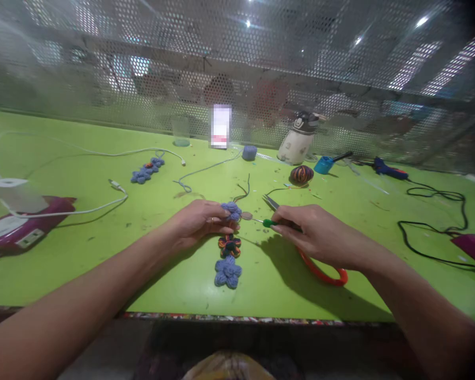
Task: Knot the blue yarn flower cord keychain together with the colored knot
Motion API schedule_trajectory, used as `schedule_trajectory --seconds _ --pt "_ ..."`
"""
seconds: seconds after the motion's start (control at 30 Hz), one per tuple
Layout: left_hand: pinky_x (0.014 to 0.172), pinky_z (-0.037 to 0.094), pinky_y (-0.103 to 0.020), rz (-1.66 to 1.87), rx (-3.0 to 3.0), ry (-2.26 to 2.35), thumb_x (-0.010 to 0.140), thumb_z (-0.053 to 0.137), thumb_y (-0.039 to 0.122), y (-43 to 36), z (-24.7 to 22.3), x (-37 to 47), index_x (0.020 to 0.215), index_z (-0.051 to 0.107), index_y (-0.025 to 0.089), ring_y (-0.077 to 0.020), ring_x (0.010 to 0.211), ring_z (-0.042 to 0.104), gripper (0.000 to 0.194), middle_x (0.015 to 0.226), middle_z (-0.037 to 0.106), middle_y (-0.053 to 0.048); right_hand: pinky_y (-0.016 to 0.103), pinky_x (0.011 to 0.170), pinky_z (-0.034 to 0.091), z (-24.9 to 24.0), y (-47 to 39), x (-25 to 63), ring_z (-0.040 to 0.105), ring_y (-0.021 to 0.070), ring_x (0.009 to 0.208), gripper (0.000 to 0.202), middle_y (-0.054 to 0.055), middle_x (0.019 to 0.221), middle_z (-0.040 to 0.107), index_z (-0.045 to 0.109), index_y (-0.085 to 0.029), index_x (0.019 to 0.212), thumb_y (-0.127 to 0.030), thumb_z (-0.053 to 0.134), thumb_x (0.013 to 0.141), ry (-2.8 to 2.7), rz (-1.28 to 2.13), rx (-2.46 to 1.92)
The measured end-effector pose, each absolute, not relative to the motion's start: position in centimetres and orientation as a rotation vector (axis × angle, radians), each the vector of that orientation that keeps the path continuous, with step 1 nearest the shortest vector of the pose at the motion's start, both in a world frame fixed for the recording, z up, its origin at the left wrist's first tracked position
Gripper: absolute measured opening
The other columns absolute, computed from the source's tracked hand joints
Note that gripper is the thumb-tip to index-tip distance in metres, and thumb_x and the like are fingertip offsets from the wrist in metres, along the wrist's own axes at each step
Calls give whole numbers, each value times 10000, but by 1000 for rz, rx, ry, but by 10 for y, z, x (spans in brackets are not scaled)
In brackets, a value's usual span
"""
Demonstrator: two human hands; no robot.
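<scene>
The bare left forearm and right forearm slant inward toward a row of yarn flowers. Left of the row, the left hand pinches its top blue flower; right of it, the right hand, knuckles up, grips a green-handled tool above red-handled scissors. Beyond the row, a pixelated phone screen is unreadable.

Our left hand holds a blue yarn flower; right of that flower, our right hand grips a green-handled tool.
</scene>
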State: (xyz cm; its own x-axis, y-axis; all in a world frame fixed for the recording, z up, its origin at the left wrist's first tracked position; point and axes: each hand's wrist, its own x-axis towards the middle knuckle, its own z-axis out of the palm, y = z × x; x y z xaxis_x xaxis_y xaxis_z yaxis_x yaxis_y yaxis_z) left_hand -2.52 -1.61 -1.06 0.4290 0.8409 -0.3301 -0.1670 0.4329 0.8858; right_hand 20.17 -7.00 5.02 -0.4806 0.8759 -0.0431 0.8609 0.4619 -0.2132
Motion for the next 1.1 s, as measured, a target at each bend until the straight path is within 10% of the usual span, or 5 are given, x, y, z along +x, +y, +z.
schedule_trajectory --seconds 1.1 --pt "743 575 -311 691 978 935 778 596 29 -18 -10 -22 710 620 33 -215 730 706 72 787 703 -201 257 485 220 101 -51 138 524 159 495 183 69 503 591 712 -137 738 -62 557 678 -3120 -575 -1564"
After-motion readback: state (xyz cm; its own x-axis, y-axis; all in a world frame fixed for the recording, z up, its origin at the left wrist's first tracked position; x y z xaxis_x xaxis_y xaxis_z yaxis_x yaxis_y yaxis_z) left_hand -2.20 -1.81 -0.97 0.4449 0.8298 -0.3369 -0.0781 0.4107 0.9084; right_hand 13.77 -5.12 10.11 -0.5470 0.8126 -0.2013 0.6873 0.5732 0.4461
